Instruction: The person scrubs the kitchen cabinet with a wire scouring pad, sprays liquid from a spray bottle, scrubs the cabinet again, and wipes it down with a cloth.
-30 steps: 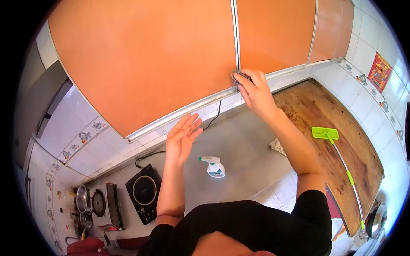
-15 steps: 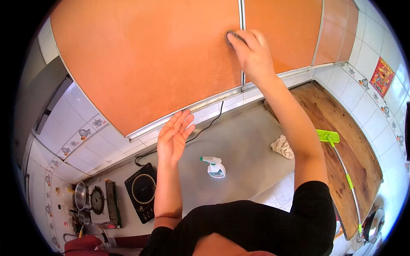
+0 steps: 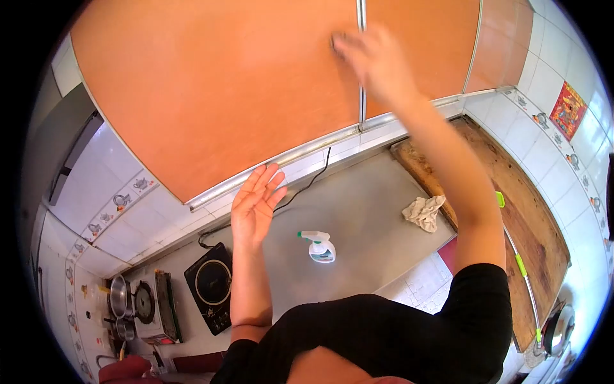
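Orange cabinet doors (image 3: 224, 83) fill the upper view, split by a metal strip. My right hand (image 3: 377, 61), blurred by motion, is raised against them near the strip, its fingers closed round a dark scouring pad (image 3: 338, 45) that shows only partly. Just below the lower rail (image 3: 288, 155) of the doors, my left hand (image 3: 257, 208) is held up with its palm showing and fingers apart, holding nothing. A white spray bottle with a green nozzle (image 3: 319, 248) stands on the grey counter (image 3: 358, 211) between my arms.
A crumpled beige cloth (image 3: 423, 213) lies at the counter's right. Beyond it is a wooden board (image 3: 543, 256) with a green-and-silver mop (image 3: 521, 265) on it. Left of my left arm are a black induction cooker (image 3: 212, 283), a black cable (image 3: 307, 192), a gas stove (image 3: 146, 304) and metal pots (image 3: 119, 296).
My right hand has moved up from the bottom rail with the scouring pad, over the door surface. My left hand has shifted slightly left. More of the cloth shows.
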A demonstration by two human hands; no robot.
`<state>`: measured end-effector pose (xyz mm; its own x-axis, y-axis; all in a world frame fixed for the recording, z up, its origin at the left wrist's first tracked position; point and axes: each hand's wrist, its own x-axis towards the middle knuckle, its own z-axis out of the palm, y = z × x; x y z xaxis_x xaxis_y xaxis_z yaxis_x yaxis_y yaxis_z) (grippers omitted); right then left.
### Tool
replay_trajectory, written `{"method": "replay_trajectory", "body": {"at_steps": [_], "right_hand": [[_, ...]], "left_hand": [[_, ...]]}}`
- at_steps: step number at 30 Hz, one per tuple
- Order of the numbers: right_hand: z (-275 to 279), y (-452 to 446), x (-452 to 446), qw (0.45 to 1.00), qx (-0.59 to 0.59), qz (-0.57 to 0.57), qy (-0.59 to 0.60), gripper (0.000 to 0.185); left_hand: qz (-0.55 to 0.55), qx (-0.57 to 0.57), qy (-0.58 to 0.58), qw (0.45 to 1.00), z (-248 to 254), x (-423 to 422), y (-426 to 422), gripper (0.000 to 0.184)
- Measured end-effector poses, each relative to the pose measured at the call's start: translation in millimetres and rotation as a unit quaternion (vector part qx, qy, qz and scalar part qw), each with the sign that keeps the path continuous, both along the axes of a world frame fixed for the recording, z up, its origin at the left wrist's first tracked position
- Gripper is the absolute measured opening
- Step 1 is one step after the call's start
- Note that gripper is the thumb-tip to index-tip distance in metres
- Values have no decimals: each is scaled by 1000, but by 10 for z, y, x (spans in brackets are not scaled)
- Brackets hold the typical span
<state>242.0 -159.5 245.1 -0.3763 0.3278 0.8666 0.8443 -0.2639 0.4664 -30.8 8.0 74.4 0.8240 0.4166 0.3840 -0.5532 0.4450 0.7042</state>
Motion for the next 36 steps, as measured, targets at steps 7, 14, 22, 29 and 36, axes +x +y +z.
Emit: {"method": "replay_trajectory", "body": {"at_steps": [7,14,22,29,36], "right_hand": [[-1490,-18,-209,983,11,-18,180,31],[-1506,96,-407,967,86,-39,238,21],[-1526,159,-463,959,99,-66,257,26],[-1523,164,-478,955,112,-70,267,22],[-1449,121,-447,958,86,-37,270,19]], "left_hand": [[48,-19,20,998,-22,-186,4,54],[52,12,39,998,-67,-225,-5,54],[60,5,70,996,-102,-250,-39,56],[52,0,69,996,-137,-267,-55,56],[52,3,75,996,-168,-263,-69,55]]}}
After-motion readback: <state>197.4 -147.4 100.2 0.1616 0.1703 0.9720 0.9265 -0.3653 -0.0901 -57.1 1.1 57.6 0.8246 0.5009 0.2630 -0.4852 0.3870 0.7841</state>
